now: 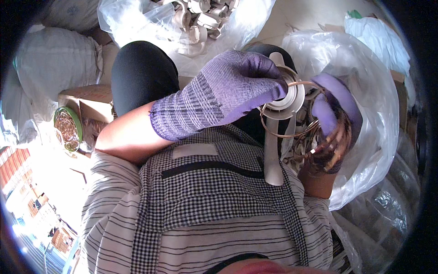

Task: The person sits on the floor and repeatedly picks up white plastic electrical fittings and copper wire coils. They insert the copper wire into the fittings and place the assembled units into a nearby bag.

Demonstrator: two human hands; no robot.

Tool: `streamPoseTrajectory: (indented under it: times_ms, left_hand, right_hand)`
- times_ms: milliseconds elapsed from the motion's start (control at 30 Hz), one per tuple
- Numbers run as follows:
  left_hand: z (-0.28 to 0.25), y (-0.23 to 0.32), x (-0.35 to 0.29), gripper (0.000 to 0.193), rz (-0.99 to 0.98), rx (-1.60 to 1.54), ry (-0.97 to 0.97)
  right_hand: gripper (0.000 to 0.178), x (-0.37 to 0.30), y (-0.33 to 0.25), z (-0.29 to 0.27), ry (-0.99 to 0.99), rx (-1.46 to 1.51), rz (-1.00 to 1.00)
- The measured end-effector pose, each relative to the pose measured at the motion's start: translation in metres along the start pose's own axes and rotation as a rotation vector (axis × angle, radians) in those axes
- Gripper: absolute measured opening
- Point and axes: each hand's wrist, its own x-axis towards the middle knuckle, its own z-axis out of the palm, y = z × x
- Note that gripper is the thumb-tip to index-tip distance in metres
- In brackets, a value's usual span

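My left hand (pixel 242 84), in a purple knit glove, is closed, its thumb and finger pinching a thin copper-coloured ring (pixel 289 136). Behind the ring sits a white plastic part (pixel 273 160), with a round hub and a long flat arm pointing down over my apron. The hub lies just under the left fingertips; whether they touch it too is hard to tell. My right hand (pixel 340 102), gloved in purple, curls round the ring's right side. Around its wrist is a bunch of copper-coloured strands (pixel 335 144), partly in shadow.
A clear plastic bag (pixel 372 137) holding similar white parts stands at my right. Another open bag (pixel 132 23) of white plastic parts (pixel 205 23) lies ahead. On the left are a green-rimmed container (pixel 78 123) of copper-coloured rings, a cardboard box (pixel 86 96) and a white sack (pixel 57 59).
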Motion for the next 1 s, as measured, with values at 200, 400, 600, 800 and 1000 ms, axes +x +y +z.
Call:
streamPoseTrajectory:
  times_ms: [200, 400, 600, 800, 1000]
  left_hand:
    - [-0.006, -0.011, 0.006, 0.026, 0.525, -0.167, -0.092]
    - [-0.018, -0.006, 0.011, 0.021, 1.323, 0.771, 0.179]
    - [-0.021, -0.02, 0.025, 0.032, 1.334, 0.905, -0.013]
    - [-0.022, -0.019, 0.021, 0.032, 1.297, 0.913, -0.027]
    - [-0.015, -0.023, 0.008, 0.029, 1.23, 0.886, 0.005]
  right_hand:
    - [0.03, 0.009, 0.028, -0.017, -0.18, 0.723, 0.205]
    - [0.031, 0.006, 0.016, -0.001, -0.028, 0.255, 0.347]
    - [0.036, -0.003, 0.005, -0.008, -0.221, 0.404, 0.237]
    - [0.029, -0.009, -0.008, -0.021, -0.185, 0.502, 0.43]
    - [0.025, -0.011, -0.005, -0.008, -0.039, 0.433, 0.409]
